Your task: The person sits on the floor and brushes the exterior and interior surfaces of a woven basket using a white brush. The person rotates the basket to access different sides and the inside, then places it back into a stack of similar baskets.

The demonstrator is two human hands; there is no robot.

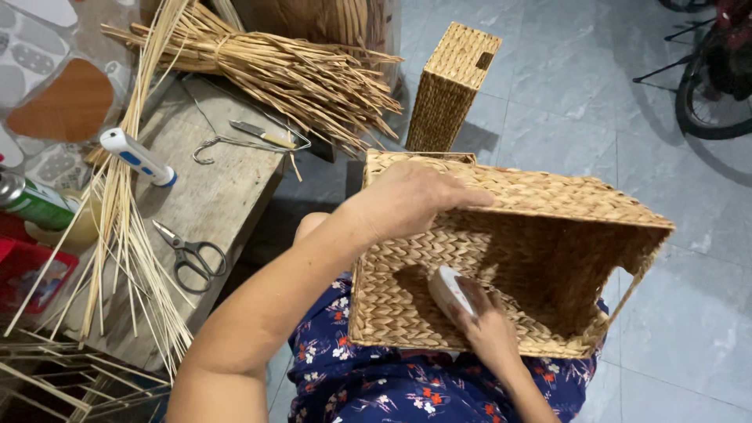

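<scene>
A rectangular woven straw basket (564, 207) lies on my lap, tipped so its open side faces me. My left hand (411, 200) grips the basket's upper rim near its left corner. My right hand (486, 325) is inside the basket, shut on a small white handheld tool (448, 290) pressed against the inner woven wall.
A wooden bench (211, 196) at left holds scissors (192, 254), a metal hook tool (235, 142), a white-and-blue tool (137, 157), loose straw stalks (117, 235) and a straw bundle (298, 74). A tall woven basket (450, 86) stands on the tiled floor. A bicycle wheel (709, 102) is at top right.
</scene>
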